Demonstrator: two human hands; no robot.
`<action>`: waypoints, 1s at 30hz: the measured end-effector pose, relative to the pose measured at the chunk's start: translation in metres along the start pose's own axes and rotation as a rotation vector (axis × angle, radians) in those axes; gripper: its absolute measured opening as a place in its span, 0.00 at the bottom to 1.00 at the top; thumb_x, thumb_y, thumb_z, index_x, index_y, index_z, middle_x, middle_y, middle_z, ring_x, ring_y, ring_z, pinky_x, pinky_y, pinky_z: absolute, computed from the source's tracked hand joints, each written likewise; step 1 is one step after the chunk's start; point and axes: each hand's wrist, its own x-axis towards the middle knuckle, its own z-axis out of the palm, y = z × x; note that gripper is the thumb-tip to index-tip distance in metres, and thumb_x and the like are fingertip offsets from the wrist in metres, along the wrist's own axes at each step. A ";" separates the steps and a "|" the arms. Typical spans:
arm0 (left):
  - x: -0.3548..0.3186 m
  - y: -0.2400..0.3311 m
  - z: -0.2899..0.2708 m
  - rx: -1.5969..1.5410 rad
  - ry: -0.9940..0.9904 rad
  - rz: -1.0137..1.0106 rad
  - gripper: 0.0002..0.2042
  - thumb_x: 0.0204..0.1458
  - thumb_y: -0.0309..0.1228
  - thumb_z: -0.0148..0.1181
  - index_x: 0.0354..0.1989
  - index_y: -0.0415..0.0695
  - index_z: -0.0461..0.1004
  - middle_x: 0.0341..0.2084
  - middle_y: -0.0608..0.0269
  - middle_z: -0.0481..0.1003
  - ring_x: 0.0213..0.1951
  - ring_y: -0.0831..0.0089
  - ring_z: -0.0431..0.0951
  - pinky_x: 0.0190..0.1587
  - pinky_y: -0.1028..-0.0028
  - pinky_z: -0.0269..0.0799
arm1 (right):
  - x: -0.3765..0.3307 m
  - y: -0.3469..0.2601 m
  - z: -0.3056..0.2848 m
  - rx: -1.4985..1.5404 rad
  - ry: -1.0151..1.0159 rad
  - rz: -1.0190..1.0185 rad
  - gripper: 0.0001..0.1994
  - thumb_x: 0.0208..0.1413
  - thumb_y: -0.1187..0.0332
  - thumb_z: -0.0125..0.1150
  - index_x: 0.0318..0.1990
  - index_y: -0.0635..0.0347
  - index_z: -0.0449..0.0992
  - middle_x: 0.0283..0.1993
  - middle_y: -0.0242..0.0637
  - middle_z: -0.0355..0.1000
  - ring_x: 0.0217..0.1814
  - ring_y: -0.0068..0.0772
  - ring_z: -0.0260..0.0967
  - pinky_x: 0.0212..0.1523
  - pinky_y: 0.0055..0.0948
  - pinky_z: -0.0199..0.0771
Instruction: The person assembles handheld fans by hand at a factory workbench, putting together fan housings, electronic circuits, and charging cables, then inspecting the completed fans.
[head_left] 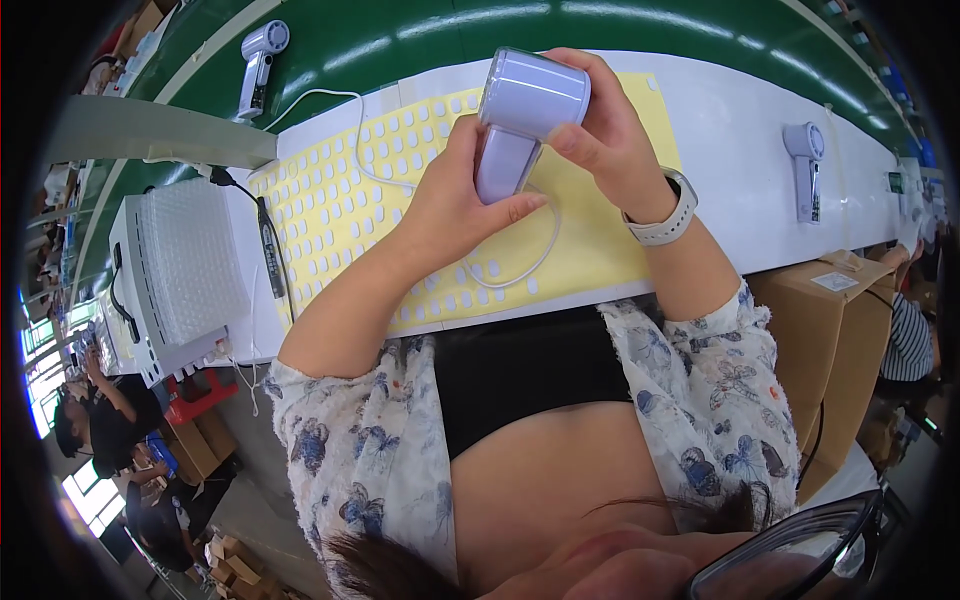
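Observation:
A lavender handheld fan point(540, 95) is held up over the table between my two hands, its round head toward the far side. My left hand point(462, 190) grips the handle, with the thumb along its near end. On the other side, my right hand point(610, 135) wraps round the fan's head, its thumb near where head and handle meet. Beneath them lies a yellow sheet point(600, 235) with rows of small white oval pads. A thin white cable point(359, 140) crosses the sheet and loops below the fan; whether it joins the fan is hidden by my hand.
Similar fans lie at the far left point(255, 80) and on the right point(806, 170). A black pen-like tool point(270, 250) with a cord lies left, beside bubble wrap point(190, 265). A cardboard box point(800, 330) stands near right. Beyond runs a green surface point(450, 42). Other people sit both sides.

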 end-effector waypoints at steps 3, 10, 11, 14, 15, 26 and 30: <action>0.001 -0.010 -0.002 -0.142 -0.050 0.022 0.35 0.45 0.34 0.69 0.58 0.41 0.55 0.45 0.55 0.70 0.48 0.68 0.72 0.49 0.67 0.71 | 0.000 -0.008 -0.001 0.046 0.061 0.019 0.29 0.52 0.60 0.66 0.58 0.63 0.61 0.52 0.38 0.67 0.52 0.28 0.65 0.52 0.29 0.67; 0.001 -0.009 -0.008 -0.702 -0.488 -0.111 0.31 0.47 0.32 0.68 0.58 0.39 0.57 0.44 0.55 0.70 0.46 0.67 0.73 0.49 0.68 0.70 | 0.004 -0.015 -0.011 0.221 0.007 -0.089 0.40 0.53 0.47 0.60 0.66 0.62 0.55 0.61 0.42 0.63 0.62 0.34 0.61 0.60 0.31 0.63; 0.000 -0.009 -0.006 -0.644 -0.439 -0.129 0.31 0.47 0.31 0.68 0.57 0.39 0.58 0.44 0.55 0.70 0.45 0.67 0.73 0.48 0.68 0.70 | 0.005 -0.018 -0.012 0.220 0.009 -0.090 0.40 0.53 0.47 0.60 0.66 0.62 0.55 0.61 0.42 0.63 0.62 0.34 0.61 0.60 0.31 0.63; 0.000 -0.005 -0.002 -0.398 -0.304 -0.048 0.32 0.43 0.30 0.70 0.57 0.40 0.60 0.44 0.55 0.71 0.43 0.67 0.74 0.47 0.69 0.71 | 0.008 -0.033 -0.015 0.609 -0.081 0.086 0.40 0.57 0.44 0.51 0.67 0.65 0.50 0.61 0.54 0.61 0.58 0.43 0.66 0.56 0.38 0.68; 0.000 -0.004 0.000 -0.213 -0.214 0.050 0.33 0.41 0.29 0.72 0.56 0.41 0.61 0.43 0.55 0.71 0.42 0.67 0.75 0.45 0.70 0.71 | 0.008 -0.034 -0.016 0.606 -0.077 0.086 0.40 0.57 0.44 0.51 0.67 0.65 0.50 0.61 0.54 0.61 0.58 0.43 0.66 0.56 0.38 0.68; -0.004 0.005 0.000 0.232 0.208 0.417 0.36 0.28 0.33 0.78 0.52 0.47 0.68 0.32 0.60 0.68 0.32 0.67 0.74 0.35 0.73 0.73 | 0.018 -0.024 -0.024 0.798 0.064 0.250 0.36 0.58 0.47 0.44 0.63 0.73 0.56 0.58 0.56 0.65 0.55 0.45 0.68 0.55 0.39 0.69; -0.008 0.004 -0.001 0.246 0.261 0.456 0.37 0.28 0.34 0.78 0.53 0.47 0.68 0.30 0.61 0.68 0.30 0.68 0.73 0.33 0.73 0.73 | 0.016 -0.021 -0.022 0.754 0.120 0.261 0.35 0.59 0.48 0.42 0.61 0.74 0.60 0.55 0.56 0.68 0.54 0.46 0.69 0.54 0.38 0.69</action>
